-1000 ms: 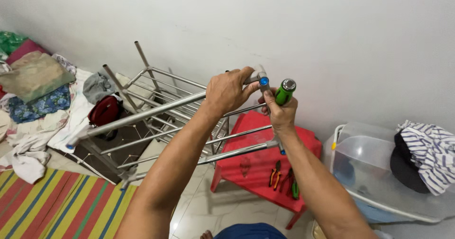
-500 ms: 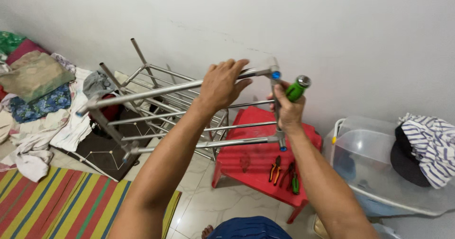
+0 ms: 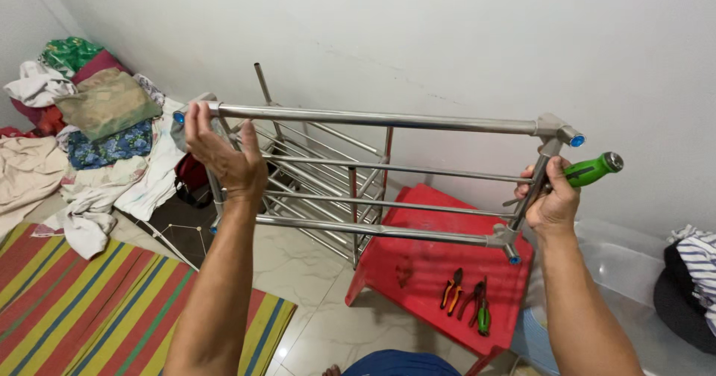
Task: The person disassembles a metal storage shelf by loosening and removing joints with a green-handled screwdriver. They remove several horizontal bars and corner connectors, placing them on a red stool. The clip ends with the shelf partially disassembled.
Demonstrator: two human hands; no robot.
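Right hand hides the shaft of a green-handled tool; at four o'clock, a clear plastic bin runs off-frame.

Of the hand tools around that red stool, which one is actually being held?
The green-handled tool, gripped in the right hand against the metal rack frame. The pliers and other tools lie loose on the red stool.

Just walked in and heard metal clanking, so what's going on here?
A person is holding up a silver metal tube shelf frame in the air by its two ends. The left hand grips one end post; the right hand grips the other post together with a green-handled tool. Below sits a red plastic stool with orange-handled pliers on it, and more metal rack stands behind.
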